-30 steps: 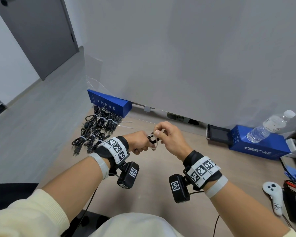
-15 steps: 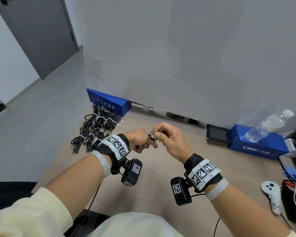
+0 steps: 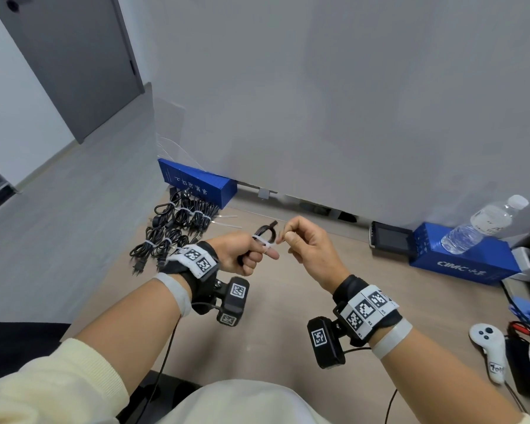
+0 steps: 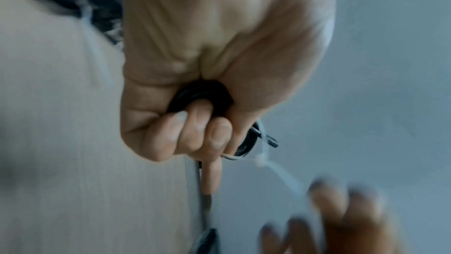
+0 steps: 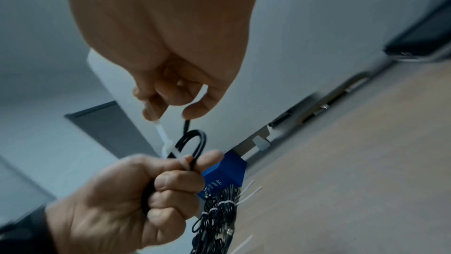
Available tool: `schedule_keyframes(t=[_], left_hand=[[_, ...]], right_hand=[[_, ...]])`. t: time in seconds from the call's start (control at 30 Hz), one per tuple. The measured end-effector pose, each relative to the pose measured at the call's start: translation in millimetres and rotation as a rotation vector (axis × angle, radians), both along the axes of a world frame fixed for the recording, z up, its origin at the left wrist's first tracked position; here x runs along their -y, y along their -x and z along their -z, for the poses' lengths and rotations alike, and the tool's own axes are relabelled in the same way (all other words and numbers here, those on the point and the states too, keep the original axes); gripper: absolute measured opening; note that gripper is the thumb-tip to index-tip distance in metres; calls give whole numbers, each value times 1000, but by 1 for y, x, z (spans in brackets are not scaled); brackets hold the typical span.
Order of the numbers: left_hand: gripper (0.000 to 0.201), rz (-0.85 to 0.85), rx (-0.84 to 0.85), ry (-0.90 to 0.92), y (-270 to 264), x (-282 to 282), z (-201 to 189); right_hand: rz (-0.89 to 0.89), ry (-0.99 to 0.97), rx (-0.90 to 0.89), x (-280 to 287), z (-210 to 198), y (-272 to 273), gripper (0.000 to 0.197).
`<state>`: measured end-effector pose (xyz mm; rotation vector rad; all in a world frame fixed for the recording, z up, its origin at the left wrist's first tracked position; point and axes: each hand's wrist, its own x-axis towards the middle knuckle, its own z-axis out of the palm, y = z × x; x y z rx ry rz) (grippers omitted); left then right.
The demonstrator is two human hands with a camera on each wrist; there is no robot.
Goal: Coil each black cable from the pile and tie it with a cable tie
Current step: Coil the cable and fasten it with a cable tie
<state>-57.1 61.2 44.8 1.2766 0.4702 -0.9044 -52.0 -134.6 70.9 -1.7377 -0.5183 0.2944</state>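
My left hand (image 3: 246, 251) grips a small coil of black cable (image 3: 265, 230) in its fist, index finger stretched along it. In the left wrist view the coil (image 4: 200, 96) shows between palm and curled fingers. A white cable tie (image 5: 178, 157) is looped round the coil just above the fist. My right hand (image 3: 300, 243) pinches the tie's free tail (image 5: 158, 125) between thumb and forefinger, a short way to the right of the coil. Both hands are raised above the wooden table (image 3: 288, 301).
A pile of tied black cable bundles (image 3: 172, 228) lies at the far left, with loose white ties (image 3: 227, 220) beside it and a blue box (image 3: 196, 182) behind. At the right stand another blue box (image 3: 462, 264), a water bottle (image 3: 484, 228), a small screen (image 3: 390, 240) and a white controller (image 3: 488, 347).
My right hand has drawn away to the right from the left hand, pulling the tie's tail out. The cable loop now stands clear above my left fist.
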Motion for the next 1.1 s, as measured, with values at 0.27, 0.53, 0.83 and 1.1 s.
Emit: schedule_keyframes(t=[0.27,0.53,0.83,1.1], left_hand=[[31,-82,11,100,9,0,-1],[17,-75,81,12,14,8,-10],[21,-106,199,-239,19,28,-6],[15,-353,214,-224,18,44,7]], right_hand=[[71,-170,-356,9,13,-12,20],[-1,-180,-430,-2,-3,-14,19],[105,272,-192,-1,19,-18,12],[-81,601,-75,16,18,-28,29]])
